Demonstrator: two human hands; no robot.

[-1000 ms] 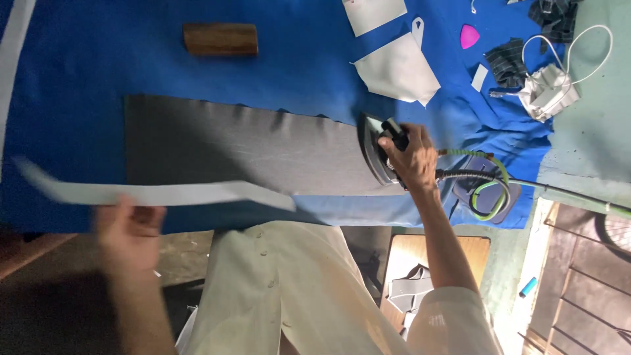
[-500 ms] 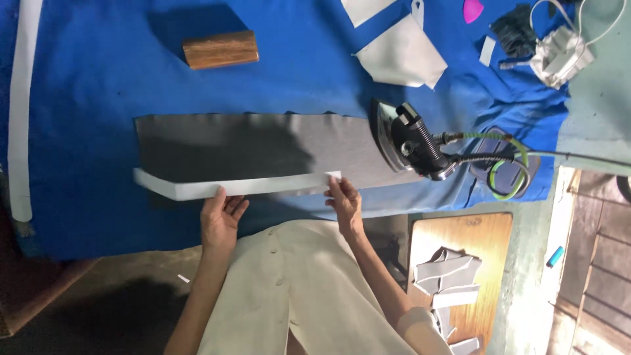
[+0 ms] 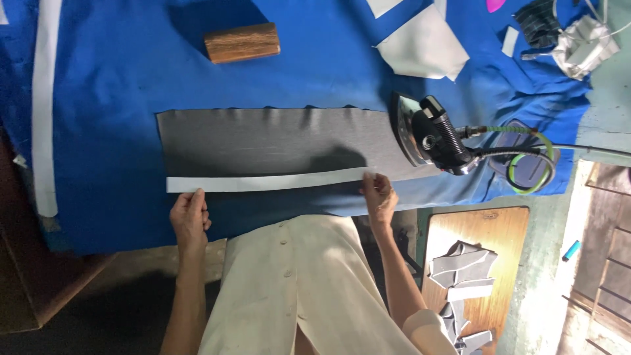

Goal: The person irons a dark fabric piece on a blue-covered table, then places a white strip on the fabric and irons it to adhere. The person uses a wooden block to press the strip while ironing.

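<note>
A long white strip lies flat along the near edge of a dark grey fabric panel on the blue-covered table. My left hand rests with its fingertips on the strip's left end. My right hand presses the strip's right end with its fingers. A black steam iron stands tipped on its side at the right end of the grey panel, apart from both hands.
A wooden block lies at the far side. Another white strip runs along the left. White fabric pieces and dark scraps sit far right. A wooden stool with grey pieces stands right of me. The iron's hoses loop rightward.
My right hand left the iron, which now stands tipped up. Both hands brought the white strip down onto the grey panel and flattened it along the near edge.
</note>
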